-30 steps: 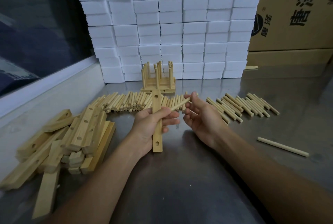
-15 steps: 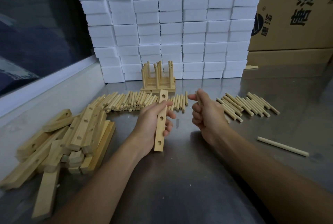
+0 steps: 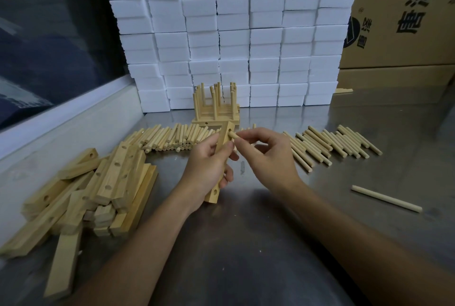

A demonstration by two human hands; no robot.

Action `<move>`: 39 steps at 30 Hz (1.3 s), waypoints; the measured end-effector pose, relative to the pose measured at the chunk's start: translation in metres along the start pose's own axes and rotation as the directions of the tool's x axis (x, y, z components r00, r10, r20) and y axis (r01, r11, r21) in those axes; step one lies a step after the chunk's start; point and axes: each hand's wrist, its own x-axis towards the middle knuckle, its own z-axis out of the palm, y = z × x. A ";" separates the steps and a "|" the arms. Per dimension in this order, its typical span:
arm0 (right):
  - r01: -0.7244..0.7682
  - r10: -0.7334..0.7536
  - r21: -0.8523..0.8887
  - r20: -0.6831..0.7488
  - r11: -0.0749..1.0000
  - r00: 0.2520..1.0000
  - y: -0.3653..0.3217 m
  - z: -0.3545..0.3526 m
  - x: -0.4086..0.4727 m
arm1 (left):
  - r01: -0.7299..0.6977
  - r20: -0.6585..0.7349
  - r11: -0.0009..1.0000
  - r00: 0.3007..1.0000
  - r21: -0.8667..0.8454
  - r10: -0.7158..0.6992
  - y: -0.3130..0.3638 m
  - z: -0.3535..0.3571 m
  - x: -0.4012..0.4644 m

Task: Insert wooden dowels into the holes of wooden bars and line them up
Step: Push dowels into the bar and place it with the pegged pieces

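Since half a second ago the right hand (image 3: pixel 264 155) has brought a dowel (image 3: pixel 232 135), pinched in its fingertips, to the top hole of the bar (image 3: pixel 221 155). With the left hand (image 3: pixel 205 168) wrapped around the bar, keeping it steady and the dowel square to the hole should help it go in.

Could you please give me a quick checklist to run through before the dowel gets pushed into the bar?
1. Left hand grips the bar firmly around its middle: ok.
2. Right hand pinches the dowel: ok.
3. Dowel tip meets the bar's top hole: ok.
4. Dowel square to the bar's face: cannot tell.
5. Lower hole unblocked: ok.
6. Space beside the finished bars to line this one up: cannot tell.
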 end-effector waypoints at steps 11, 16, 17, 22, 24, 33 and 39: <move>0.212 -0.208 -0.270 0.045 0.939 0.977 0.010 -0.009 0.001 | -0.142 -0.020 0.956 0.988 0.256 0.152 -0.004 -0.003 0.004; 0.388 -0.405 -0.449 0.063 0.805 0.912 0.011 -0.012 -0.003 | -0.193 0.039 0.912 0.981 0.363 0.192 -0.010 -0.003 0.005; 0.394 -0.418 -0.460 0.054 0.796 0.907 0.011 -0.012 -0.004 | -0.203 0.045 0.904 0.978 0.376 0.201 -0.010 -0.003 0.006; 0.200 -0.228 -0.426 -0.013 0.882 0.974 0.004 -0.006 -0.007 | -0.269 0.067 0.837 0.960 0.477 0.270 -0.009 -0.003 0.003; -0.040 0.034 -0.201 -0.031 0.979 0.999 -0.002 -0.005 -0.003 | -0.296 0.070 0.805 0.950 0.514 0.305 -0.009 -0.003 0.002; -0.570 0.552 0.357 0.163 0.740 0.818 -0.008 -0.011 0.004 | -0.236 0.116 0.684 0.969 0.690 0.217 -0.008 -0.006 0.004; -0.646 0.634 0.657 0.318 0.389 0.705 -0.008 -0.034 0.019 | -0.132 -0.034 0.635 0.969 0.761 0.243 -0.010 -0.003 0.002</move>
